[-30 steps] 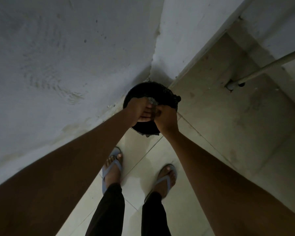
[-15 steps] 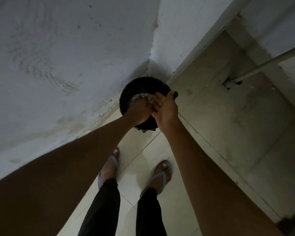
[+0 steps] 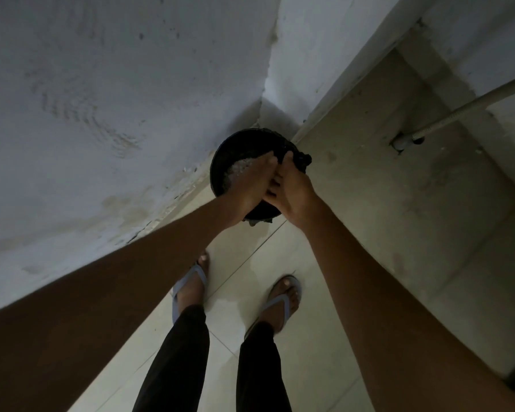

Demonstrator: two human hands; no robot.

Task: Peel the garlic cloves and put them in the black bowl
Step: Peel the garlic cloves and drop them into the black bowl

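Against the corner where wall (image 3: 101,99) met floor (image 3: 354,233), a black container (image 3: 235,150) stood beneath my hands, pale scraps (image 3: 235,171) inside. My left hand (image 3: 253,185) reached in, fingers spread; my right hand (image 3: 295,191) curled beside it, its grip's contents hidden. No writing showed.

We have one view only: a wide-angle head camera, looking steeply down along both outstretched arms. It faces a wall corner (image 3: 262,114) and tiled floor (image 3: 354,218), feet below.

Black container (image 3: 220,171) hemmed by wall (image 3: 101,99) on left; open floor (image 3: 369,218) to right.
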